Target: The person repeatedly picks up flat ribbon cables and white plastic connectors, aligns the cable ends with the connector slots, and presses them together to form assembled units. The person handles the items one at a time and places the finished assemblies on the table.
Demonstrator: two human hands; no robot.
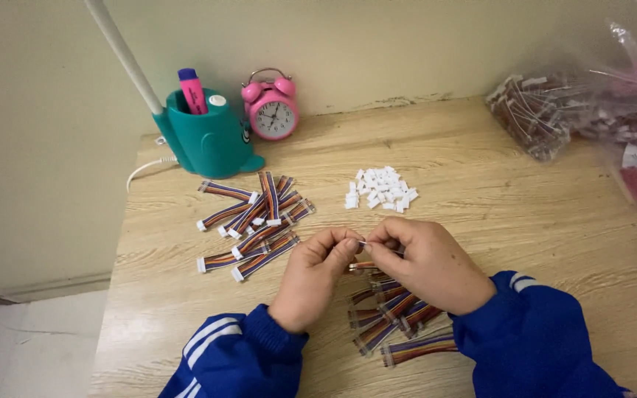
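Both hands, left hand [317, 271] and right hand [423, 264], pinch one ribbon cable [363, 265] above the table [481, 169]; finished cables [253, 221] lie left, uncapped cables [396, 317] and white connectors [380, 189] remain

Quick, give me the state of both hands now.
Left hand: closed, pinching a small connector piece.
Right hand: closed, pinching the same piece.

wooden table [481, 147] bearing ribbon cables [256, 221], white connectors [380, 188], pink clock [272, 109]
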